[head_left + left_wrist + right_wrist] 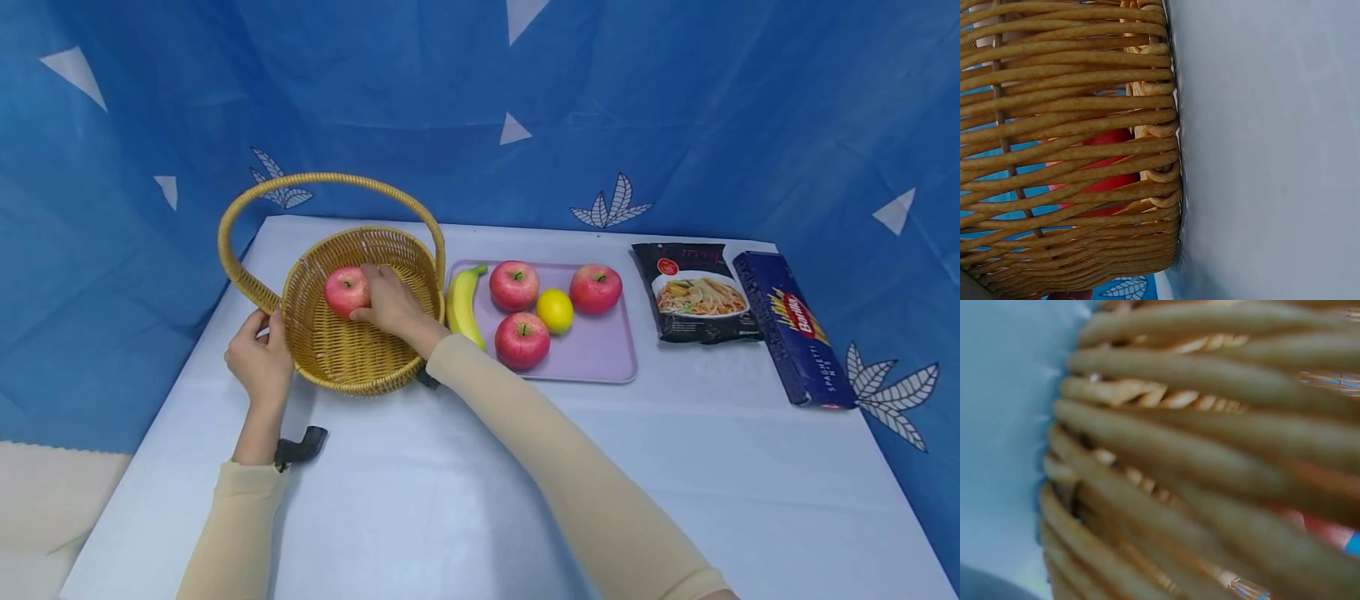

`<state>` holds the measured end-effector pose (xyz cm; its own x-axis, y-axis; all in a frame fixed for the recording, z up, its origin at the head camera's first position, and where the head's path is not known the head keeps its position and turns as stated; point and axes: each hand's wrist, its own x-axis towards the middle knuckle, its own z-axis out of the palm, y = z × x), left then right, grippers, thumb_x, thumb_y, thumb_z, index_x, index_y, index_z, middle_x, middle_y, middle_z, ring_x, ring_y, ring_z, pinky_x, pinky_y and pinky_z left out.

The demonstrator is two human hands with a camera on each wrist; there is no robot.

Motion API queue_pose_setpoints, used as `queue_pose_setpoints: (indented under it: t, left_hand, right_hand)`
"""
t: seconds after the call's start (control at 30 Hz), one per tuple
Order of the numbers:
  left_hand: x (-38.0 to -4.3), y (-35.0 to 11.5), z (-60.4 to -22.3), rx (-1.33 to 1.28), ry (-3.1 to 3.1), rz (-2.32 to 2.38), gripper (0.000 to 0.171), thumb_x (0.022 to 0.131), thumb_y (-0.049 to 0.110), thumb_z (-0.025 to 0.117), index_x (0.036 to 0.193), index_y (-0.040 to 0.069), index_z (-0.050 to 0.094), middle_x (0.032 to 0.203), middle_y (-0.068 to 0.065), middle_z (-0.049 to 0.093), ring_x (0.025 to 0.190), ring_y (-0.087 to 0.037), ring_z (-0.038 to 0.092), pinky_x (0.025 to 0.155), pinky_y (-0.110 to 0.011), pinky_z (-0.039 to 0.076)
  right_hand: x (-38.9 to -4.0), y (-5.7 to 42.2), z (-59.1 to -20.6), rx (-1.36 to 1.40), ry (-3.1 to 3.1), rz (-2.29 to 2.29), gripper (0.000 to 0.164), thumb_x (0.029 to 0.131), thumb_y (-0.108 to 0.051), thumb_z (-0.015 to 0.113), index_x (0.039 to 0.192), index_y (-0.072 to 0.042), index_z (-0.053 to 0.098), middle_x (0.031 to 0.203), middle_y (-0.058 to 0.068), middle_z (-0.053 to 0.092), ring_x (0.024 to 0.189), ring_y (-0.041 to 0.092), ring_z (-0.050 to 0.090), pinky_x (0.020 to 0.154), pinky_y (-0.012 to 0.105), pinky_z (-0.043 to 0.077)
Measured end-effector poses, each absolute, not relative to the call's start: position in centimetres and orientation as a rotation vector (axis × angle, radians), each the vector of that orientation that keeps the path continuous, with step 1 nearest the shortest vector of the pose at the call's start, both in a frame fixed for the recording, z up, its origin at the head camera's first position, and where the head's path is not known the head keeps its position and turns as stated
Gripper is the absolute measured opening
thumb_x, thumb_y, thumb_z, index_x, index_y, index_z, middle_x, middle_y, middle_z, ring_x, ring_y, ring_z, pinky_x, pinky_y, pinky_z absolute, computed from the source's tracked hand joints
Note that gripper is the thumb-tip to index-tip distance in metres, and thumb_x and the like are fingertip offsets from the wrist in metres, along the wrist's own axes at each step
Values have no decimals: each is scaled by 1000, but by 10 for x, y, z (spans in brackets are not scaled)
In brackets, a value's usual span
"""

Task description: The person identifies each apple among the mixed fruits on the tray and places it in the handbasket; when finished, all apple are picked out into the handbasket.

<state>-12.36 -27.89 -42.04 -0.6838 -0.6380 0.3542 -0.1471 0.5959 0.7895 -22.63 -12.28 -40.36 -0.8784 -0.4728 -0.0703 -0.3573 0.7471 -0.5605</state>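
Right hand (390, 302) sets a red apple (346, 291) inside the wicker basket (352, 354) while the left hand (258, 358) steadies the rim.

The step in hand looks like placing: the right fingers curl round the apple, which sits low against the far-left inner wall, stem end up and tipped slightly toward the viewer; being round, it has no real long axis. The left hand grips the near-left rim where the handle (330, 179) meets it. Next would call for loosening the fingers and lifting the hand clear of the handle arch. Right of the basket lies a lilac tray (600, 354) with a banana (461, 304), three apples and a lemon (554, 311).
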Motion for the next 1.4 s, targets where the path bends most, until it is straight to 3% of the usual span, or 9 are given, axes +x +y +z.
queue_pose_setpoints:
  t: [0.4,0.7,0.83,0.87,0.93,1.1,1.27,1.4]
  left_hand:
    - [-123,-278,-420,635,-2179,-1024,33,100,26,53,115,2,70,108,-17,72,62,25,43,57,4,36]
    - [-127,-278,-420,648,-2187,-1026,33,100,27,54,115,2,71,109,-16,73,63,22,43,59,2,37]
    - [-126,-278,-422,644,-2187,-1026,33,100,27,54,114,1,71,108,-16,72,62,22,44,57,3,37]
    - [-126,-279,-422,645,-2186,-1021,33,100,27,54,114,2,71,108,-16,73,62,23,43,57,3,37]
    - [-125,-279,-421,647,-2184,-1016,33,100,27,54,114,2,71,108,-16,73,62,22,43,57,3,37]
    - [-125,-278,-420,653,-2191,-1011,33,100,28,53,114,4,71,108,-14,73,63,21,44,59,2,37]
    - [-126,-277,-419,648,-2190,-1010,33,100,28,54,114,4,71,108,-14,73,64,21,44,59,2,38]
    - [-125,-277,-419,642,-2181,-1024,32,100,27,54,114,4,72,107,-14,73,63,22,45,57,2,38]
  right_hand:
    - [-225,-123,-401,-705,2741,-780,75,89,-37,70,148,-10,32,132,8,52,121,18,54,100,28,49]
    - [-224,-113,-395,-712,2657,-948,86,90,-35,71,154,-2,23,153,15,38,140,23,38,115,30,36]
    - [-213,-100,-379,-739,2627,-1054,85,89,-34,71,153,-2,24,150,15,43,138,23,43,118,33,32]
    - [-209,-95,-373,-762,2614,-1089,85,89,-34,72,153,-3,25,150,14,44,135,23,47,119,34,30]
    - [-199,-81,-359,-826,2576,-1178,83,89,-33,72,153,-5,27,149,12,45,128,22,54,114,34,38]
    - [-177,-32,-329,-1014,2507,-1411,76,87,-30,74,150,-11,36,147,7,46,116,17,62,93,23,52]
    - [-169,27,-319,-1076,2623,-1554,71,84,-21,78,145,-9,45,138,9,53,116,19,60,98,31,52]
    - [-173,77,-326,-927,2747,-1602,70,81,-16,80,143,-9,47,140,10,52,123,22,57,102,41,50]
